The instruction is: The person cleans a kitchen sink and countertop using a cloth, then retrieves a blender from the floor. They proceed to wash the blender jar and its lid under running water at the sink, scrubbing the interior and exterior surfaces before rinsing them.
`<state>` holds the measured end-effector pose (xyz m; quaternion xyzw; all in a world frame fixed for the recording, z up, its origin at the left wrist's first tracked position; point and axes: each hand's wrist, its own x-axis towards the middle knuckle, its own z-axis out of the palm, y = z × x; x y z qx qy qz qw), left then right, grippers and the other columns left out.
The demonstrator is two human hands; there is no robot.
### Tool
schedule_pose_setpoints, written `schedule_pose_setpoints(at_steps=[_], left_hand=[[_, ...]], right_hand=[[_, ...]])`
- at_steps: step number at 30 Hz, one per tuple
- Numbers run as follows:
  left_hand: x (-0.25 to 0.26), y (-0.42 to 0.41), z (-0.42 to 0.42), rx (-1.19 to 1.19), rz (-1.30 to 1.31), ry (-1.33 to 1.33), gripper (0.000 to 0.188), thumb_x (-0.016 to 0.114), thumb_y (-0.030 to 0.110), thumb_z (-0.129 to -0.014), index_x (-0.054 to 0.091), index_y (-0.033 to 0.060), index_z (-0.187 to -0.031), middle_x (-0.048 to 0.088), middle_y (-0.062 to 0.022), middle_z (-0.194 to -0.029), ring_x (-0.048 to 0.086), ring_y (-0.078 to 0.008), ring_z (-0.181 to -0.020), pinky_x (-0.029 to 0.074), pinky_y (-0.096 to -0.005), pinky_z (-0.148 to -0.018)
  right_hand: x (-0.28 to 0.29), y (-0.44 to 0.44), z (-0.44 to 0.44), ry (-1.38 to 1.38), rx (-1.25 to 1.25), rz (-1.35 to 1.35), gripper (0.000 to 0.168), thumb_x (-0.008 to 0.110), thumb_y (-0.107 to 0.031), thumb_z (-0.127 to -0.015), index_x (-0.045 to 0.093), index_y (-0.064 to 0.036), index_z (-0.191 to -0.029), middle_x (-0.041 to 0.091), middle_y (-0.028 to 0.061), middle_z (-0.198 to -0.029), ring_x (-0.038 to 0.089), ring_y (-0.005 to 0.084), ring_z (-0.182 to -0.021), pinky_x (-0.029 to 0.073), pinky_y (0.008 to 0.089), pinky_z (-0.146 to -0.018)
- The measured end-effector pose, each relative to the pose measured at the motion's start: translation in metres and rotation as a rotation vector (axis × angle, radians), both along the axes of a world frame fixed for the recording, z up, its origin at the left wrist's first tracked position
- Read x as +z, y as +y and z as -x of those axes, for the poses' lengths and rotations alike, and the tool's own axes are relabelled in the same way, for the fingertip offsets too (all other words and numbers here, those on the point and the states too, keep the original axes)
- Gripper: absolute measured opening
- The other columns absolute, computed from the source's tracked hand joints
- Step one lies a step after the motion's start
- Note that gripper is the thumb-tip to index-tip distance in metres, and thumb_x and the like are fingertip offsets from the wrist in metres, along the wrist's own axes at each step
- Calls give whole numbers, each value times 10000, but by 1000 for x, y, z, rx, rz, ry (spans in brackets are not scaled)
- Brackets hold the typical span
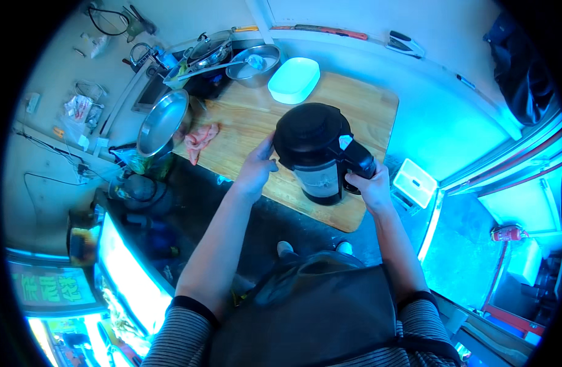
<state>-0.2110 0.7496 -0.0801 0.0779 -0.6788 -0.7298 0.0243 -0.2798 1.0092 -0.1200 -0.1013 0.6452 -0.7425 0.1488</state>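
Over the wooden tabletop I hold a blender jug [315, 153] with a black lid and a clear, cloudy-looking body. My right hand [375, 188] is wrapped around its black handle [358, 158]. On the other side, my left hand [258, 172] rests against the jug near the lid, its fingers partly hidden behind it. Whether the jug's base touches the table is hard to tell. A crumpled pink cloth [200, 140] lies on the table [375, 101] to the left of my left hand. Behind the jug sits a white plastic container [293, 81].
At the table's left edge stands a tilted metal basin [164, 121]. A metal bowl [248, 78] with a ladle [216, 69] across it and a lidded pot [209, 52] are at the back. A plastic stool [415, 182] stands on the right, a fire extinguisher [508, 233] farther off.
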Motion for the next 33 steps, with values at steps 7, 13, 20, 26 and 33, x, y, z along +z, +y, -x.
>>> schedule_pose_setpoints(at_steps=[7, 13, 20, 26, 33], left_hand=[[121, -52, -14, -43, 74, 293, 680, 535, 47, -750, 356, 41, -1407, 388, -109, -1424, 293, -254, -1356, 194, -394, -1109], [191, -126, -93, 70, 39, 689, 540, 565, 111, -817, 449, 12, -1335, 519, -106, -1297, 485, -218, -1204, 369, -337, -1001], [137, -143, -145, 110, -315, 415, 446, 557, 86, -848, 503, 21, -1286, 585, -91, -1201, 578, -191, -1065, 429, -303, -908], [161, -156, -147, -16, -450, 658, 506, 552, 38, -839, 445, 7, -1333, 545, -119, -1256, 555, -204, -1098, 420, -322, -938], [293, -143, -131, -232, -520, 1057, 673, 537, -25, -821, 253, -12, -1431, 354, -154, -1438, 357, -247, -1318, 348, -337, -1023]], right_hand=[[134, -33, -13, 130, -74, 165, 237, 732, 8, -648, 657, -22, -870, 643, 41, -741, 613, 139, -662, 493, 264, -645], [330, -71, -40, 465, 144, 424, 89, 609, -60, -845, 579, 22, -833, 499, 41, -663, 460, 98, -531, 429, 236, -557], [508, -79, -51, 347, 518, 593, 188, 485, 18, -909, 454, -82, -752, 411, -5, -578, 413, 68, -460, 361, 173, -435], [623, -99, -97, 382, 700, 621, 240, 456, -32, -936, 389, -112, -720, 375, 23, -594, 429, 87, -475, 395, 188, -450], [630, -145, -156, 954, 54, 682, 135, 495, -83, -892, 553, -81, -770, 527, 5, -609, 534, 99, -510, 485, 222, -497]])
